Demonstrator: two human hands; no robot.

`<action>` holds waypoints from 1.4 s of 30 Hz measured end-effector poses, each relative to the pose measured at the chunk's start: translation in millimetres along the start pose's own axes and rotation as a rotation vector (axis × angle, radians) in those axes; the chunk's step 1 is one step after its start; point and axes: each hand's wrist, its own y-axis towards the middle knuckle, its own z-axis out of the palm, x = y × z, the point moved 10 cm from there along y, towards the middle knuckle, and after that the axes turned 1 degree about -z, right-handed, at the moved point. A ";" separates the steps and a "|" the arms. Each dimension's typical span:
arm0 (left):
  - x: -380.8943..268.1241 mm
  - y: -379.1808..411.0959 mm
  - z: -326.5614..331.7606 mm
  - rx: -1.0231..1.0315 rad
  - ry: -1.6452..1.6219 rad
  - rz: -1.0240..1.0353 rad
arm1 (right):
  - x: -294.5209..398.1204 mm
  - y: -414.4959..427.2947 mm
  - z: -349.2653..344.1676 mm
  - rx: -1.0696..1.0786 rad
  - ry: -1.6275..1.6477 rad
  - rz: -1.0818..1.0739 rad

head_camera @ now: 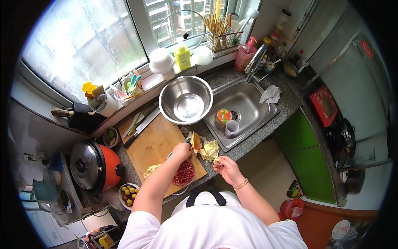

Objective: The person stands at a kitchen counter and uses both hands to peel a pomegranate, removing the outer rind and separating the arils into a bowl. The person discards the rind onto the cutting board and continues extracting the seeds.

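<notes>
My left hand (182, 151) is over the far edge of a bowl of red pomegranate seeds (184, 173); its fingertips are bent down, and whether they hold anything is hidden. To the right, my right hand (228, 169) pinches a small pale piece of pomegranate membrane (217, 161) beside the counter's edge. Pale yellow pith (210, 150) and a piece of pomegranate rind (196, 142) lie just beyond the hands. The bowl stands on a wooden cutting board (158, 138), where more yellow pith (151, 170) lies partly behind my left forearm.
A kitchen knife (143, 127) lies on the board's far left. Beyond stands a steel basin (186, 100), next to the sink (248, 96) with a jar (223, 117) and a plastic cup (231, 129). At left are a red rice cooker (108, 165) and a fruit bowl (129, 195).
</notes>
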 end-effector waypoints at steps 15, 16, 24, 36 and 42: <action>5.8 -138.1 -47.9 -0.282 -0.315 0.126 | -32.4 11.0 80.7 0.294 -0.126 0.170; 8.7 -143.9 -50.7 -0.384 -0.336 0.138 | -37.5 11.6 87.7 0.331 -0.154 0.168; 11.3 -152.4 0.0 -0.243 -1.608 -0.053 | -72.3 28.2 112.9 0.320 -0.355 0.104; 47.7 -171.5 18.7 -0.328 -1.905 -0.188 | -53.2 30.6 125.4 0.154 -0.910 -0.426; 54.2 -170.7 18.1 -0.347 -1.860 -0.168 | -53.5 10.5 167.8 0.378 -0.967 -0.403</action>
